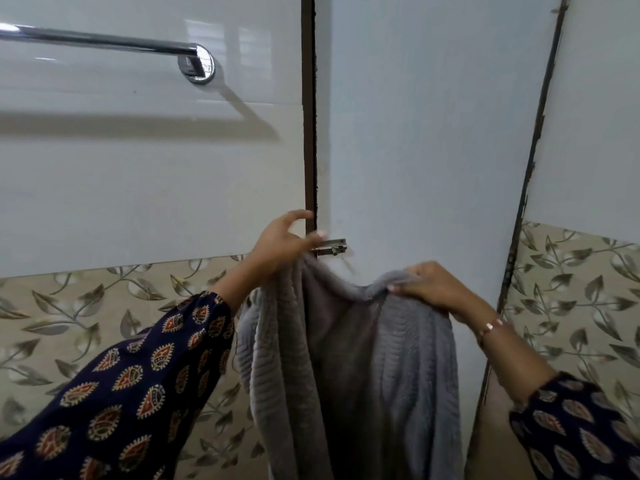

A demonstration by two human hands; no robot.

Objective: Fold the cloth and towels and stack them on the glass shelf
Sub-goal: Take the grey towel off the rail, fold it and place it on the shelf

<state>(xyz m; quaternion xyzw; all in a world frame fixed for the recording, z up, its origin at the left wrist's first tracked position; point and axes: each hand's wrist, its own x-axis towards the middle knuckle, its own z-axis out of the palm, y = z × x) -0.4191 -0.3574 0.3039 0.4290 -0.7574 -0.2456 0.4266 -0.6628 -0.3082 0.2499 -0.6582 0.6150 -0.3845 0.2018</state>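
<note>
Towel: a grey ribbed towel (346, 358) hung in front of the door (415, 133), held up by its top edge, its lower part out of frame
Left hand: the left hand (280, 244) was at the towel's upper left corner; thumb and first finger seemed to pinch the edge, the other fingers spread loose, though blur made the grip hard to read
Right hand: the right hand (429, 285) clenched the top edge on the right, fingers curled over the cloth
Between hands: the edge sagged in a shallow dip
Handling: judged soft, thick and limp, fairly light; it would slump and bunch unless kept taut
Where to hold: best taken at the two top corners, pinched firmly
Nearby: a chrome rail (104, 41) on the tiled wall, a door bolt (332, 247) just behind the left hand
Shelf: not in view
</note>
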